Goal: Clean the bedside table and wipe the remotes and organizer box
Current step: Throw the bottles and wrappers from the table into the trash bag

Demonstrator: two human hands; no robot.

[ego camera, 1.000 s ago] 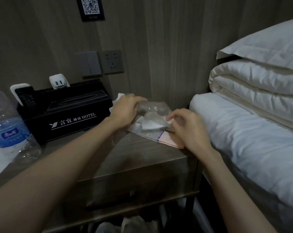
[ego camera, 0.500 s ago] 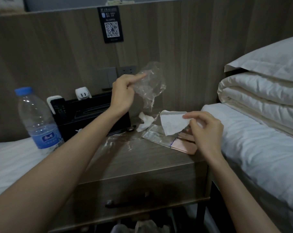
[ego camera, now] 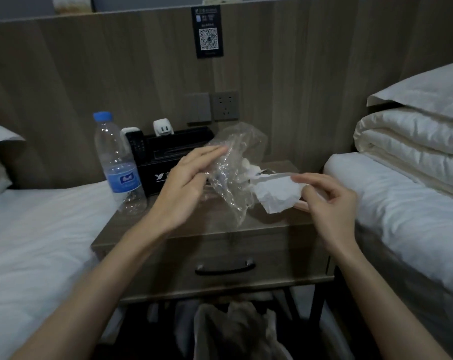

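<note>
Right hand (ego camera: 332,201) pinches a crumpled white tissue (ego camera: 277,194), probably soft and tear-prone, beside its fingertips; left hand's (ego camera: 186,185) straight fingers pinch flimsy crumpled clear plastic film (ego camera: 235,162).

My feed is dim and bluish, softly blurred throughout. Black shadow pools under the bedside table (ego camera: 285,255), the white bedding (ego camera: 402,216) shows brightest, and straight lines bow near the edges.

On my screen I see only two arms of the person. The left forearm (ego camera: 103,281) and the right forearm (ego camera: 376,294) are slim and uncovered up to the edge of the picture. The left hand (ego camera: 186,183) and the right hand (ego camera: 329,198) are bare too, with long, thin fingers. The nails are too blurred to describe.
</note>
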